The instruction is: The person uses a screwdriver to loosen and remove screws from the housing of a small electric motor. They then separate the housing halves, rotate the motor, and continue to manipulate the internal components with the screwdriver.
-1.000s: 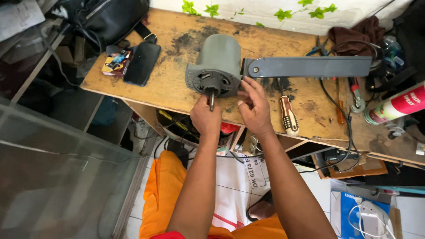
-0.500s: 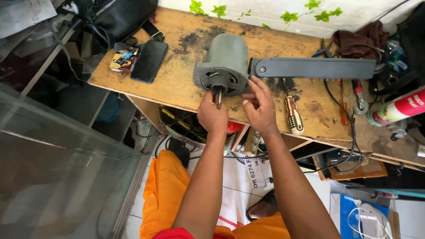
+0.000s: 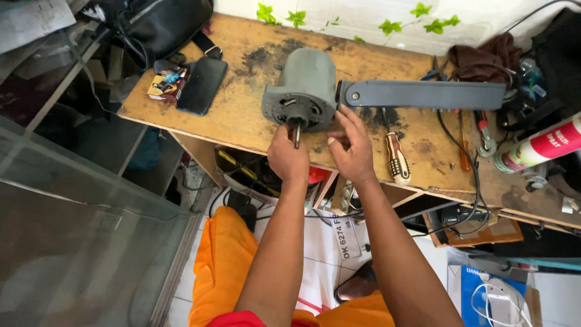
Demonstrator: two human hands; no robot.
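**Both hands at the motor's shaft end, shaft pointing back at the person**

Worn wooden workbench (image 3: 242, 121), stained dark in patches, white wall with green leaf trim behind. Left hand (image 3: 288, 158) sits at the near edge of the bench, fingers curled and pinched around the thin metal shaft (image 3: 296, 134). Right hand (image 3: 351, 148) is just beside it, to the right, fingers loosely spread, fingertips touching the rim of the motor's front face; it grips nothing that I can see.

Grey fan motor (image 3: 305, 88) lies on its side just beyond both hands, near mid-bench. Its long axis runs front to back: shaft end faces the person, rounded rear housing points to the wall. So the shaft lies directly in line with the left forearm; left hand is nearer the shaft, right hand nearer the housing edge.

Long grey arm (image 3: 423, 95) extends from the motor's right side, lying crosswise, parallel to the wall.

Further out: screwdriver (image 3: 396, 158) with striped handle right of the right hand, spray can (image 3: 535, 151) at far right, dark phone (image 3: 201, 86) and small colourful box (image 3: 166, 85) to the left, black bag (image 3: 163, 24) at back left.
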